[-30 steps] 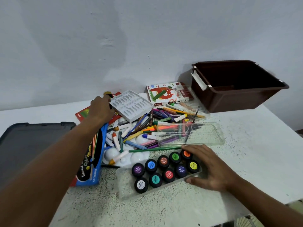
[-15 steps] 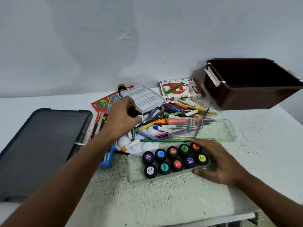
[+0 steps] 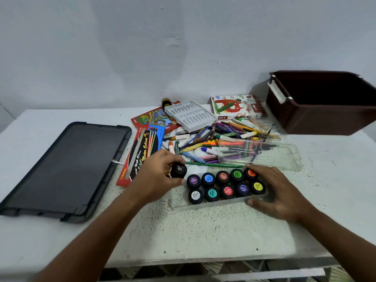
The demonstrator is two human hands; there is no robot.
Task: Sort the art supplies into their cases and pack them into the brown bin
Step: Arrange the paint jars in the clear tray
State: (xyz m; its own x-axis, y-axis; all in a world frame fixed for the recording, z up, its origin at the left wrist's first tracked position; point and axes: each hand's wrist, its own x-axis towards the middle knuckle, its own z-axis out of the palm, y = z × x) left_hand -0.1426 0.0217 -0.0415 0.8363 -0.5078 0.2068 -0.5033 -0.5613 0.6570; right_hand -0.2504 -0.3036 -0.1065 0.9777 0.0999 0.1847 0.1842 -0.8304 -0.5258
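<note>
Left hand (image 3: 156, 176) pinching a black-lidded paint pot (image 3: 178, 170) between thumb and fingertips, held just at the nine o'clock end of the clear tray (image 3: 213, 204). Right hand (image 3: 278, 192) spread over the tray's three o'clock end, fingers relaxed, thumb against the near wall, steadying it. Ten pots already seated in two rows inside; bare slots showing at the nine o'clock end, nearest the held pot.

Step in hand, by the look of it: filling the paint tray. Next move likely calls for lowering the pot upright into one of the bare slots while keeping the tray pinned, then fitting the clear lid (image 3: 262, 155), lying just past the tray at twelve o'clock, partly over the heap.

Further out: loose heap of markers and crayons (image 3: 205, 143) at twelve o'clock, unsorted. White ridged insert (image 3: 189, 115) and oil pastel box (image 3: 236, 107) beyond it. Watercolour pencil packet (image 3: 142, 151) at ten o'clock. Dark bin lid (image 3: 61, 169) flat on the tabletop (image 3: 203, 231) at nine o'clock. Brown bin (image 3: 323, 117) at two o'clock, well apart; nothing visible inside from this angle.
</note>
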